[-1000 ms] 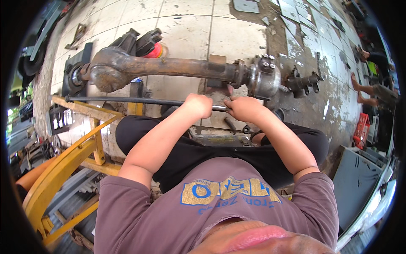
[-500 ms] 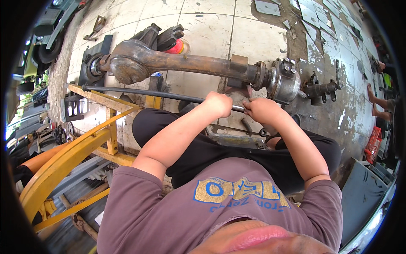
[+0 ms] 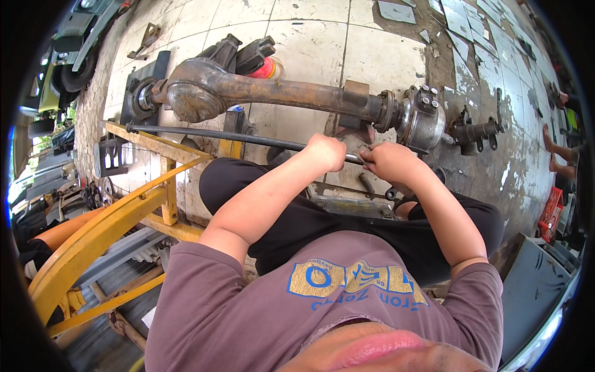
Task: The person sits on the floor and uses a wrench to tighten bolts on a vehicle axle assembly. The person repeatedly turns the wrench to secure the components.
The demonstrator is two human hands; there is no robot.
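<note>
A long dark metal rod (image 3: 217, 134) runs from the yellow frame on the left across to my hands, in front of my bent legs. My left hand (image 3: 326, 153) is closed around it near its right end. Close beside it, my right hand (image 3: 389, 162) pinches the bright end of the rod between thumb and fingers; the exact tip is hidden. Just beyond the rod lies a rusty axle housing (image 3: 279, 91), with a round bulge at the left and a shiny metal hub (image 3: 423, 121) at the right.
A yellow metal frame (image 3: 99, 226) stands at my left. Dark metal parts (image 3: 474, 131) lie right of the hub, and a short dark tool (image 3: 367, 183) is below my hands. At the right are a grey metal cabinet (image 3: 533, 279), a red crate (image 3: 550, 214) and another person's bare legs (image 3: 563, 152).
The whole view has shifted slightly, so things appear a little further right. Both hands keep their hold on the rod, with hardly any movement along it.
</note>
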